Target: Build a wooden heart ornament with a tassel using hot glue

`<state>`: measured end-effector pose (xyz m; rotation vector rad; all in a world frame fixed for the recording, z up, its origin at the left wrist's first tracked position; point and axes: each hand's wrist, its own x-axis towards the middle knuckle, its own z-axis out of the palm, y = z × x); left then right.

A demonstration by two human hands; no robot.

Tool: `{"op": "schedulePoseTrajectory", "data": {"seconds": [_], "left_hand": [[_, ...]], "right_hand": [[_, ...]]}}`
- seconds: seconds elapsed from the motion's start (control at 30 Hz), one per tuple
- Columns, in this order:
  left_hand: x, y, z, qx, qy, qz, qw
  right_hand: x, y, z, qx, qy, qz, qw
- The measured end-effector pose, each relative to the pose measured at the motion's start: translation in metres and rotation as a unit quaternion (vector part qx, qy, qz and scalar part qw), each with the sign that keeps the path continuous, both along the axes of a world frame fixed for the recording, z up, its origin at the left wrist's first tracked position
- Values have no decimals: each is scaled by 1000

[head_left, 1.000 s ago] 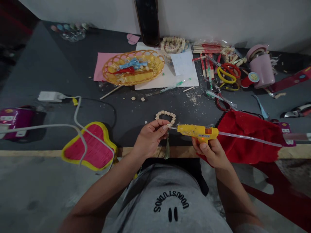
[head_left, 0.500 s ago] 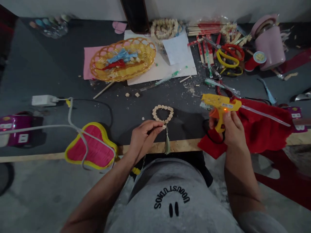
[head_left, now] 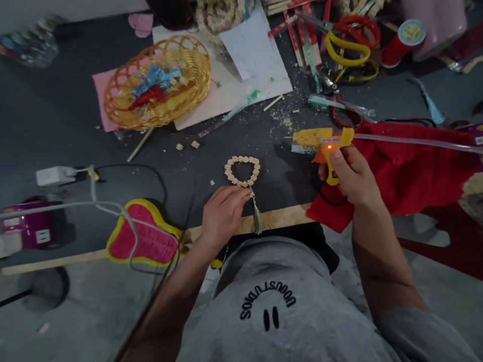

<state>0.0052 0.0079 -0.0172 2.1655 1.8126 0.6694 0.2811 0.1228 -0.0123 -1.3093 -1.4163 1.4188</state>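
My left hand (head_left: 223, 212) is closed in a pinch at the lower end of a heart-shaped loop of small pale wooden pieces (head_left: 258, 171). A pale green tassel (head_left: 257, 219) hangs from there over the table's front edge; my fingers hide the joint. To the right, my right hand (head_left: 353, 173) is wrapped round the handle of a yellow hot glue gun (head_left: 311, 137), its orange light lit. The gun's nozzle points left, apart from the loop, and a clear glue stick (head_left: 411, 143) sticks out of its back.
A yellow woven basket (head_left: 205, 80) holds blue and red bits. Scissors (head_left: 349, 49), a red thread spool (head_left: 394, 49) and sticks lie at back right. Red cloth (head_left: 411, 176) lies below the gun. Cables (head_left: 94, 188) cross a pink-and-yellow pad (head_left: 151, 236) at left.
The camera view has shifted and tilted. My right hand has brought the glue gun somewhat nearer to the loop. My left hand keeps its pinch below the loop, with more of its back showing.
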Motion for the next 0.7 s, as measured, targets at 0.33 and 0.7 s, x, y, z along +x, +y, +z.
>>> {"op": "schedulePoseTrajectory", "data": {"seconds": [0.33,0.7], "left_hand": [[1,1,1,-19,-30,10,999],[-1,1,4,-34,-42,22,998]], "right_hand": [[6,9,21,183,-322,-44,928],[-64,-72,8,418,-304,440,734]]}}
